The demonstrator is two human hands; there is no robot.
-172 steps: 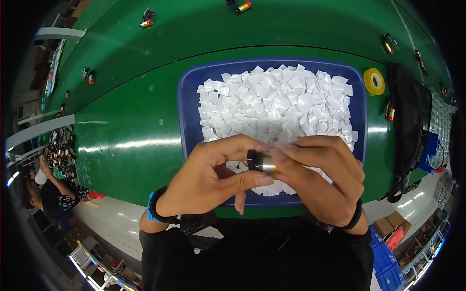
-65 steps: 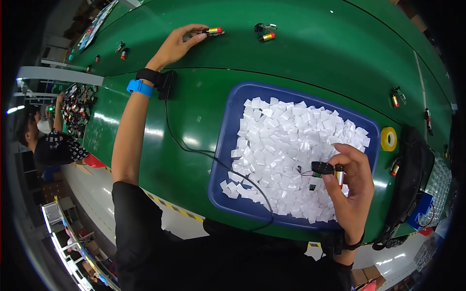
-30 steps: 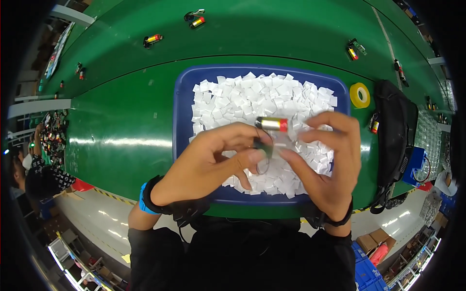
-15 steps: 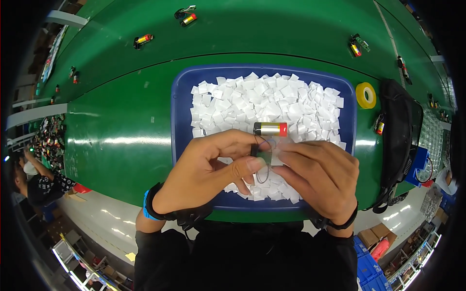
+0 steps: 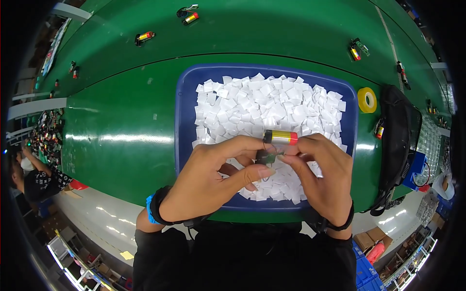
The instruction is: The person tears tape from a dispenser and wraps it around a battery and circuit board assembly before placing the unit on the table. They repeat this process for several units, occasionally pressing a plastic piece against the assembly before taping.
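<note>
Item one: a small cylindrical cell (image 5: 280,137), gold-bodied with a red end, which we held level between both hands. Our left hand (image 5: 213,179) had its grip closed on the gold end, fingertips above and thumb curled beneath. Our right hand (image 5: 323,174) had its grip closed at the red end, fingertips touching the cylinder from the far side.

Item two: a small dark part with a green edge (image 5: 268,157), just below the cell, pinched between the thumbs of both grips; its exact form was too small for us to tell.

Item three: a blue tray (image 5: 186,121), directly under the grip, filled with loose white squares (image 5: 262,104) spreading away from our fingers.

Item four: the green counter (image 5: 121,111), bearing the tray.

Item five: a roll of yellow tape (image 5: 367,99), to the right of the grip and beyond it, just outside the tray.

Item six: a black bag (image 5: 395,136), farther right of the grip, past the tape.

Item seven: further cells of the same kind (image 5: 145,36), lying well apart from the grip across the far side of the counter.

Item eight: dark bands on both our wrists, the left one edged in blue (image 5: 149,213).
</note>
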